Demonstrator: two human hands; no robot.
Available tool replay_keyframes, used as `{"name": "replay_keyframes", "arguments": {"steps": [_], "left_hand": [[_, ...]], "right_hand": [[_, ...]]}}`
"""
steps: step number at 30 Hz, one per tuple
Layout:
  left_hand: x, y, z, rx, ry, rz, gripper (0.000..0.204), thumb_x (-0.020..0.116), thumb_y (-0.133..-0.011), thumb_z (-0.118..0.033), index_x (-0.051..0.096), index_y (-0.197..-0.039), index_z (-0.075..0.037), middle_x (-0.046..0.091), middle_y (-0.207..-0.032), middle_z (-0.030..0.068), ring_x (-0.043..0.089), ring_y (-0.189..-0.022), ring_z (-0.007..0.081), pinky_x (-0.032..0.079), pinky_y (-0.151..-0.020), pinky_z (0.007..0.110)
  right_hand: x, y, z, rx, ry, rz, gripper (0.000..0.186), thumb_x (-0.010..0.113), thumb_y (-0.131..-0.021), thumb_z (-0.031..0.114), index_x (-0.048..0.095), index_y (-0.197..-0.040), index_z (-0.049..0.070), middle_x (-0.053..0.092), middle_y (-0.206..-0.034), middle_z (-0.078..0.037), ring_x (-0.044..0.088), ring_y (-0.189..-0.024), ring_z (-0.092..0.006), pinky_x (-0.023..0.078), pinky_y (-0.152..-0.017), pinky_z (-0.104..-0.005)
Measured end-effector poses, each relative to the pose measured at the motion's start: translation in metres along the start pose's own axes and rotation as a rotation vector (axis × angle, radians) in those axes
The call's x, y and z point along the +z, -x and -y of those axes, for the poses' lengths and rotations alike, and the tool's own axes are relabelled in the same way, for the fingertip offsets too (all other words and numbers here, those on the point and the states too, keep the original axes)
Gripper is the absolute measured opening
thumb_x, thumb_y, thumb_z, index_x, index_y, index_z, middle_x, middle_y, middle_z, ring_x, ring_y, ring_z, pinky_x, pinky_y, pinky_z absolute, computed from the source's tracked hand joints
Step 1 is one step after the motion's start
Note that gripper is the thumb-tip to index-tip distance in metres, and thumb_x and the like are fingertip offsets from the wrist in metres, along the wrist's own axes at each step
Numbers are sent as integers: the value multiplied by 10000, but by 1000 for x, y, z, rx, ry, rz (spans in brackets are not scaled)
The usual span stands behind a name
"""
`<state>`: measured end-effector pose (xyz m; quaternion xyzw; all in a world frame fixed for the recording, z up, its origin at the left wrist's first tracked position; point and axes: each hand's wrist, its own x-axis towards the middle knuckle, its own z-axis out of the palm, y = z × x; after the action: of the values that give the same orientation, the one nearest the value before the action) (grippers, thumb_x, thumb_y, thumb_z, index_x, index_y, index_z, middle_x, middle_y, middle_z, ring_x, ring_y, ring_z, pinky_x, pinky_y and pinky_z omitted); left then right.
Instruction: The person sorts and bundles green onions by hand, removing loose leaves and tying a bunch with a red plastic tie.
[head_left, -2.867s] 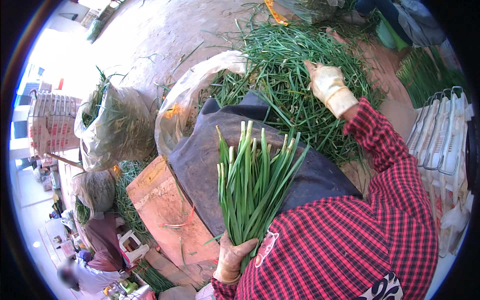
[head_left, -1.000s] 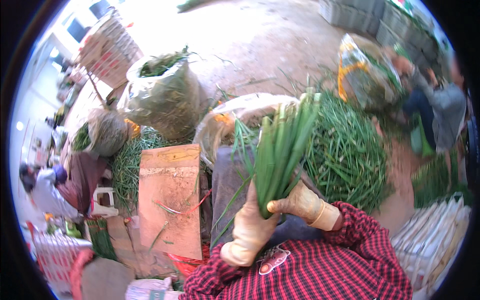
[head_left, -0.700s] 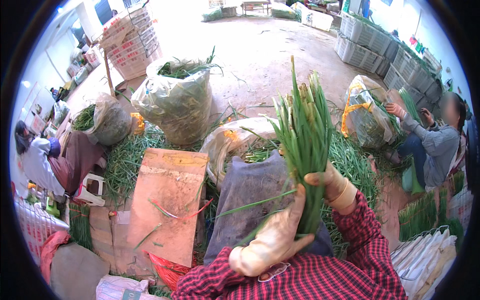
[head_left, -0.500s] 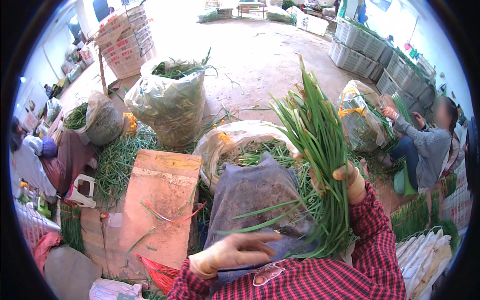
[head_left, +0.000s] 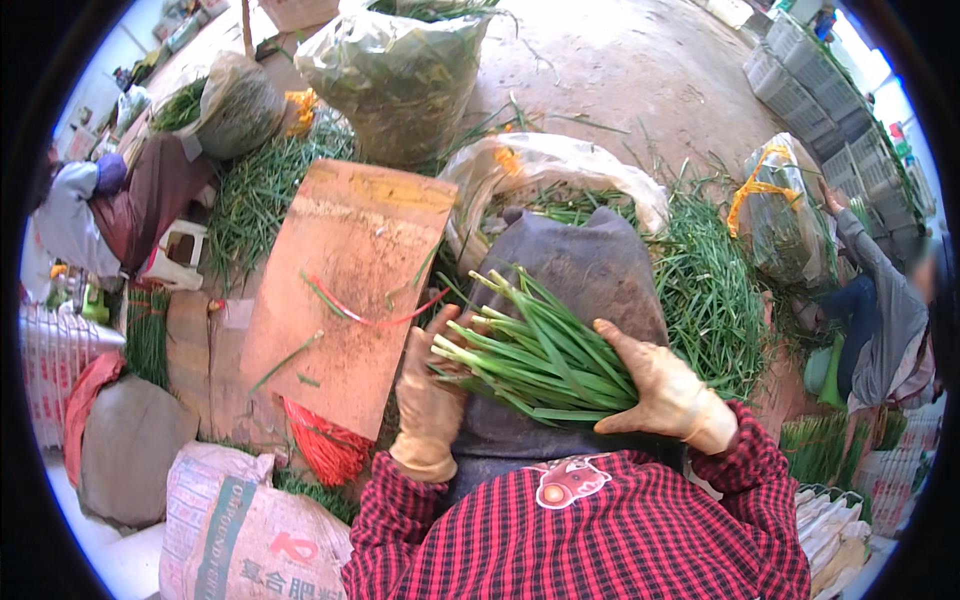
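Observation:
A bunch of long green stalks with pale cut ends (head_left: 545, 355) lies across a dark, soiled cloth (head_left: 580, 255) over my lap. My right hand (head_left: 665, 390), in a pale glove, grips the leafy end with thumb and fingers round it. My gloved left hand (head_left: 425, 400) is upright beside the cut ends, fingers bent but apart, some partly behind the stalks. Left of it lies an orange-brown board (head_left: 335, 260) with a red strip and loose bits of leaf, above a bundle of red ties (head_left: 325, 445). An open clear bag (head_left: 610, 165) stands beyond the cloth.
Loose greens (head_left: 710, 310) lie right of the cloth. Filled bags (head_left: 385, 85) stand ahead. Co-workers sit at left (head_left: 140, 200) and right (head_left: 870, 320). A white stool (head_left: 175, 255) and tied bundles (head_left: 148, 340) are at left, a sack (head_left: 255, 530) at lower left, stacked crates (head_left: 800, 100) at upper right.
The bunch has come down from upright to lying on the cloth, cut ends leftward. My right hand moved down with it; my left hand rose to its cut ends. The view tilted down.

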<state>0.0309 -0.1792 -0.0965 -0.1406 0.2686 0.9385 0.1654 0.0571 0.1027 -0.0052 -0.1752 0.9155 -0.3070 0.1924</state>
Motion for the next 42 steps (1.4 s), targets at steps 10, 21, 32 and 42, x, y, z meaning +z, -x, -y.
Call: {"name": "replay_keyframes", "arguments": {"steps": [10,21,32,42], "left_hand": [[-12,-42,-34,410,-678,30,603,350,-1032,-426,311,-1457,-1,403,-1465,148,400,-1344,237,277,-1136,372],[-103,-79,-11,320,-1202,188,566,505,-967,-340,399,-1438,-44,449,-1453,112,437,-1330,213,339,-1096,343],[-14,-23,-16,424,-1010,269,479,483,-1008,-265,438,-1392,19,511,-1394,157,455,-1315,247,332,-1096,332],[-13,32,1,467,-1166,167,304,560,-963,-181,628,-1184,16,593,-1283,182,559,-1194,259,409,-1023,343]], "right_hand": [[0,-2,-9,23,15,-115,1078,850,-630,456,318,-1424,-44,546,-1263,-277,548,-1145,-429,440,-991,-439],[14,-14,5,-86,131,-139,1092,864,-587,428,331,-1417,-40,537,-1281,-256,544,-1146,-418,437,-995,-439],[28,-8,10,97,324,-91,1301,870,-476,527,222,-1471,-7,384,-1431,-250,438,-1267,-412,340,-1074,-450],[2,-33,-15,138,-108,-112,724,759,-713,233,458,-1358,101,685,-965,-206,656,-934,-369,524,-822,-415]]}}
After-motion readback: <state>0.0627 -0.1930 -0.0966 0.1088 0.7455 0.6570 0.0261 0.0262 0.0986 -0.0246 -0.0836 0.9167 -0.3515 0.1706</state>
